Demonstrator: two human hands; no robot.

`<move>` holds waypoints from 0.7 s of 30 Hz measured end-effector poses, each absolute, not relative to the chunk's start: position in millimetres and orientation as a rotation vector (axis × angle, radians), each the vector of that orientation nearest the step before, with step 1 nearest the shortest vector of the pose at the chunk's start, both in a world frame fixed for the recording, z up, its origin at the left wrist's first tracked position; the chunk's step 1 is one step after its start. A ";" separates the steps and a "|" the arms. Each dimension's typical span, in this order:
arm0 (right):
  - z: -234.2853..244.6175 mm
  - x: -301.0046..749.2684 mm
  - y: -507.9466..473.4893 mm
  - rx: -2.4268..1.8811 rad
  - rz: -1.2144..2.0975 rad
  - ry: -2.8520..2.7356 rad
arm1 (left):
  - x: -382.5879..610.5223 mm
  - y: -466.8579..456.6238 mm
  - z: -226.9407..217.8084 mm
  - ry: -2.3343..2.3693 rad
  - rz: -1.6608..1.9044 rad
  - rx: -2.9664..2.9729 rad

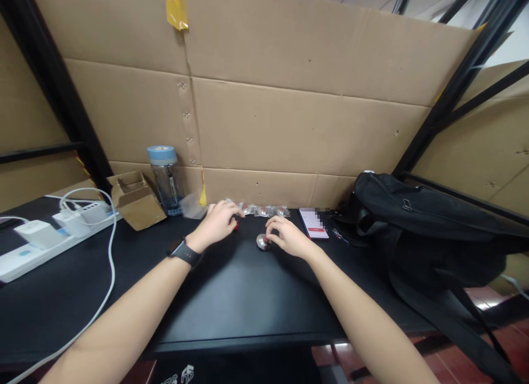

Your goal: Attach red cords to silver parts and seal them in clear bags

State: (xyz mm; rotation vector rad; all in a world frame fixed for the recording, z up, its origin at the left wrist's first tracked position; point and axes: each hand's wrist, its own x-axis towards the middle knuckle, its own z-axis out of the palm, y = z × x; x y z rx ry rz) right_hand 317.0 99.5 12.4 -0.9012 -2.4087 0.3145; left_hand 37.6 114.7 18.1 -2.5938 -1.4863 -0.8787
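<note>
A shiny round thing (262,242) sits in the middle of the black table (231,312). The right hand (289,238) pinches a small red bit (267,239) there. The left hand (220,221) curls by another red bit (236,225); I can't tell if it grips. Work looks partway: clear packets (264,211) wait behind. A phone (311,218) and bag (433,230) are right. Left, a white cord (111,246) might snag the arm.

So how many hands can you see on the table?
2. The left hand, above the watch, is near the clear packets; the right hand is at the shiny round thing.
</note>
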 end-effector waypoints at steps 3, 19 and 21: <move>11.4 324.8 103.9 -0.981 0.352 -2.449 | 12.6 129.6 10.8 -1.526 -0.698 -2.621; 6.9 369.4 127.9 -1.339 0.454 -2.467 | 14.1 144.1 -14.9 -1.418 -0.813 -2.822; 6.1 369.7 127.9 -1.337 0.444 -2.456 | 17.9 140.4 -11.1 -1.383 -0.834 -2.835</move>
